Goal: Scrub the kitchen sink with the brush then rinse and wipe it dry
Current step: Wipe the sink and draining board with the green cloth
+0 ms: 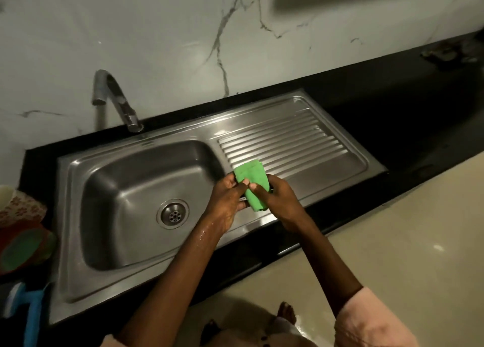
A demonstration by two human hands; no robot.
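Observation:
A stainless steel sink [78,242] is set into a black counter, with a basin and round drain [172,213] on the left and a ribbed drainboard [288,142] on the right. A folded green cloth [252,177] is held above the drainboard's near left corner. My left hand [227,202] and my right hand [280,202] both grip it, thumbs on top. Water drops show on my left forearm. A blue brush [34,310] lies at the left edge of the counter, only partly in view.
A curved metal faucet [115,100] stands behind the basin against the marble wall. A patterned container [21,207] and red and green items [23,249] sit on the counter at far left. Black counter [392,105] extends right. Beige floor and my foot [286,312] lie below.

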